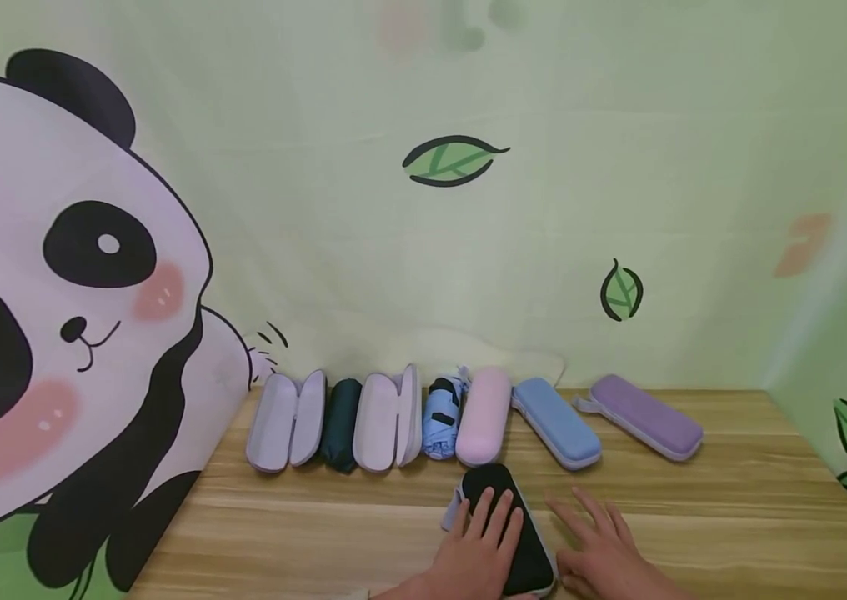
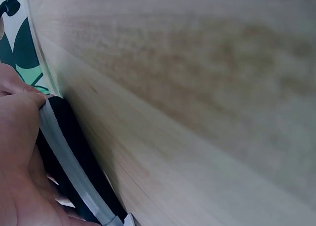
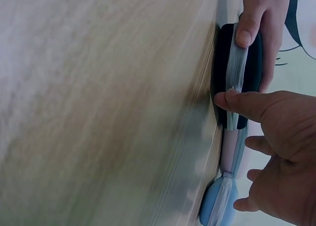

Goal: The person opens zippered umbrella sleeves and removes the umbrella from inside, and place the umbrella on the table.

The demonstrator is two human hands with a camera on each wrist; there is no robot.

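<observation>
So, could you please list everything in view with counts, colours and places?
Open cases: 2, pale, row's left
Green roll: 1, dark green, between them
Umbrella: 1, blue, central
Pink case: 1, pink, beside it
Blue case: 1, blue, next right
Purple case: 1, purple, far right
Black case: 1, black, in front
Table: 1, brown wood, underneath
Panda backdrop: 1, green, behind
Left hand: 1, on black case
Right hand: 1, at that case's zip

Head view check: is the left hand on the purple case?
No, the left hand rests on the black case, while the purple case lies farther back.
</observation>
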